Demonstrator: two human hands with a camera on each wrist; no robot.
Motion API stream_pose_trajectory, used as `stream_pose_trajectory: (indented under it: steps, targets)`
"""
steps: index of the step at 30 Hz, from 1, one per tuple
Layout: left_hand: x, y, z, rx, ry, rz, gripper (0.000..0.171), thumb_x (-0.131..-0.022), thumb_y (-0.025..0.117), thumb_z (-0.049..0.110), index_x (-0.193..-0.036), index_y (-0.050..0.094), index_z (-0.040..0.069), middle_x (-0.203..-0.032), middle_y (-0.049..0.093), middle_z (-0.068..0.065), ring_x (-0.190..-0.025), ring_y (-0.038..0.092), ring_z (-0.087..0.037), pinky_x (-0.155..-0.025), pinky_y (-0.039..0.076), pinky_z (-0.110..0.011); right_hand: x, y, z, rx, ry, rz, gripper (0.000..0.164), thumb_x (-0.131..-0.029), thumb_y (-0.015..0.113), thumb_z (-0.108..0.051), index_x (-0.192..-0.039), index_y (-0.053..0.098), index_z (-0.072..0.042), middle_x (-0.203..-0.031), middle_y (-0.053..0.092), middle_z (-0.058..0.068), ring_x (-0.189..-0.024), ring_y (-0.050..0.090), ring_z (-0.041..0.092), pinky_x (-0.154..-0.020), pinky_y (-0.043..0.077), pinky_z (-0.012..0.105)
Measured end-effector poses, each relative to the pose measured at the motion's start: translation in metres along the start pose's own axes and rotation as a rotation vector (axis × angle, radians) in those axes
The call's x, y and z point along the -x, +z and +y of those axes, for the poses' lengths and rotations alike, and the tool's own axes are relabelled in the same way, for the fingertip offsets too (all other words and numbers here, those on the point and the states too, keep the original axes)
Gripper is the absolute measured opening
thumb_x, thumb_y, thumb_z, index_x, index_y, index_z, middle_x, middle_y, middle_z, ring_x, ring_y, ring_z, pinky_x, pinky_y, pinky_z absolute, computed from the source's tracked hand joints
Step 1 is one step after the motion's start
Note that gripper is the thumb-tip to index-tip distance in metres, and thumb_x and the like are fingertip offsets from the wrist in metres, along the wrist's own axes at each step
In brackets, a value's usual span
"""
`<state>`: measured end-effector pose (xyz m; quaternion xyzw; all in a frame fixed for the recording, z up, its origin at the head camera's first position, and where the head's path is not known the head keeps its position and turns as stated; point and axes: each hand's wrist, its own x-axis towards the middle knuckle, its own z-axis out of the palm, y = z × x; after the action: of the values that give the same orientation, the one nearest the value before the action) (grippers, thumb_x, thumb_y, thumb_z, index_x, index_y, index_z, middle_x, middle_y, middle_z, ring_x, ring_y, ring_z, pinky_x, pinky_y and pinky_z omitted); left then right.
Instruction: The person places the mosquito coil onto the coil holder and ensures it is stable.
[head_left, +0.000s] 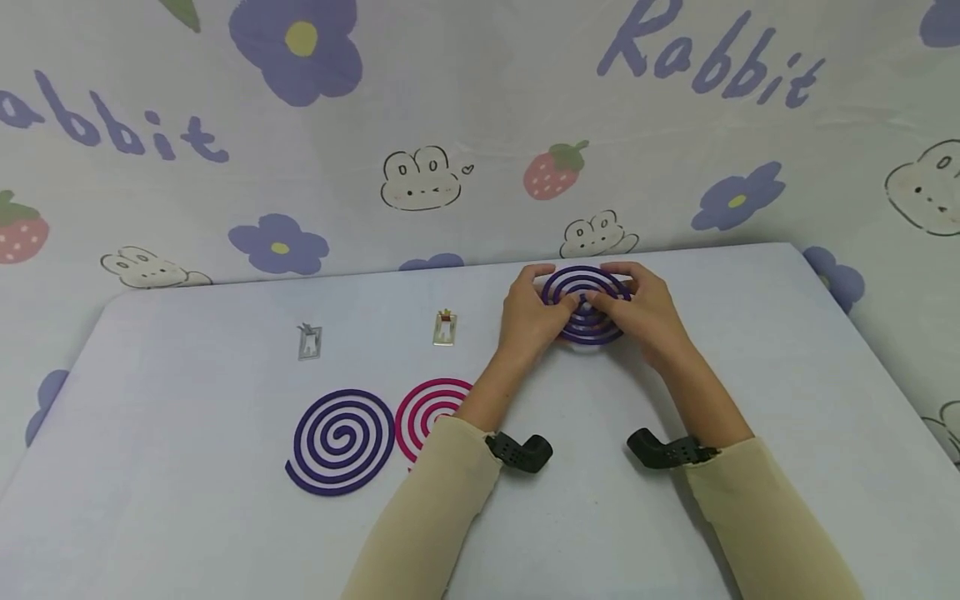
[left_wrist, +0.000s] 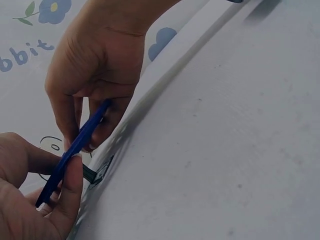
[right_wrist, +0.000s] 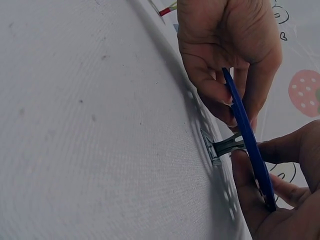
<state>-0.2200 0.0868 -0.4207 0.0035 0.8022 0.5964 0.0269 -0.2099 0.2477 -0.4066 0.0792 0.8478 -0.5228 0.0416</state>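
Both hands hold a dark purple mosquito coil (head_left: 588, 337) near the table's back edge. My left hand (head_left: 528, 312) grips its left side, thumb near the spiral's centre. My right hand (head_left: 652, 312) grips the right side, its thumb also by the centre. In the right wrist view the coil (right_wrist: 245, 120) appears edge-on, steeply tilted. Behind it a small metal coil stand (right_wrist: 215, 150) rests its flat base on the table, its upright tab reaching the coil. Whether the tab's tip passes into the coil is hidden by fingers.
Another purple coil (head_left: 341, 442) lies flat on the white table (head_left: 187, 500), beside a pink coil (head_left: 408, 425) partly covered by the left forearm. A silver stand (head_left: 310, 343) and a gold stand (head_left: 445, 331) lie behind them. A patterned cloth (head_left: 480, 100) hangs at the back.
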Motion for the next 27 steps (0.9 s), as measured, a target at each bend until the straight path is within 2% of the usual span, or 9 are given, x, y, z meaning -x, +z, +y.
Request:
stream_pose_trajectory:
  steps: [5,9,15,19,22,27]
  targets:
    - [-0.001,-0.002,0.0,-0.015,-0.013,-0.036,0.052,-0.097,0.074,0.018,-0.145,0.058,0.007,-0.131,0.073,-0.022,-0.122,0.071,-0.033,-0.107,0.057,-0.044,0.001,-0.001,0.0,0.034,-0.033,0.015,0.061,-0.101,0.07,-0.019,-0.156,0.048,-0.004,-0.147,0.055,0.032,-0.132,0.058,0.043,-0.115,0.051,0.056]
    - [-0.001,-0.004,0.001,-0.05,-0.002,-0.032,0.052,-0.097,0.073,0.021,-0.145,0.058,0.007,-0.133,0.072,-0.022,-0.124,0.069,-0.033,-0.108,0.055,-0.044,0.001,0.0,-0.001,0.114,-0.107,0.054,0.059,-0.1,0.071,-0.02,-0.152,0.051,0.0,-0.149,0.057,0.031,-0.135,0.058,0.046,-0.116,0.05,0.058]
    - [-0.002,-0.006,0.0,-0.12,0.025,-0.014,0.057,-0.098,0.069,0.026,-0.149,0.053,0.006,-0.133,0.07,-0.021,-0.12,0.07,-0.033,-0.098,0.061,-0.042,0.002,0.002,-0.005,0.258,-0.228,0.124,0.054,-0.098,0.071,-0.018,-0.145,0.057,0.004,-0.147,0.057,0.032,-0.134,0.058,0.049,-0.115,0.048,0.062]
    - [-0.001,-0.007,0.002,-0.123,0.013,-0.022,0.058,-0.1,0.068,0.027,-0.151,0.051,0.006,-0.137,0.069,-0.022,-0.122,0.069,-0.035,-0.101,0.06,-0.045,0.004,0.002,-0.007,0.288,-0.267,0.128,0.052,-0.099,0.07,-0.017,-0.143,0.058,0.007,-0.148,0.053,0.035,-0.136,0.056,0.052,-0.116,0.045,0.066]
    - [0.0,-0.008,0.004,-0.123,0.006,-0.025,0.058,-0.1,0.069,0.027,-0.152,0.051,0.007,-0.133,0.07,-0.021,-0.117,0.071,-0.035,-0.098,0.06,-0.045,0.005,0.0,-0.007,0.294,-0.289,0.125,0.051,-0.099,0.069,-0.017,-0.143,0.058,0.006,-0.148,0.053,0.036,-0.138,0.054,0.053,-0.117,0.044,0.067]
    - [0.0,-0.012,0.006,-0.164,0.043,-0.042,0.06,-0.1,0.068,0.027,-0.152,0.049,0.006,-0.128,0.073,-0.021,-0.117,0.071,-0.035,-0.102,0.058,-0.047,0.007,-0.003,-0.008,0.309,-0.33,0.144,0.048,-0.1,0.067,-0.016,-0.143,0.059,0.005,-0.147,0.054,0.035,-0.138,0.054,0.052,-0.117,0.044,0.067]
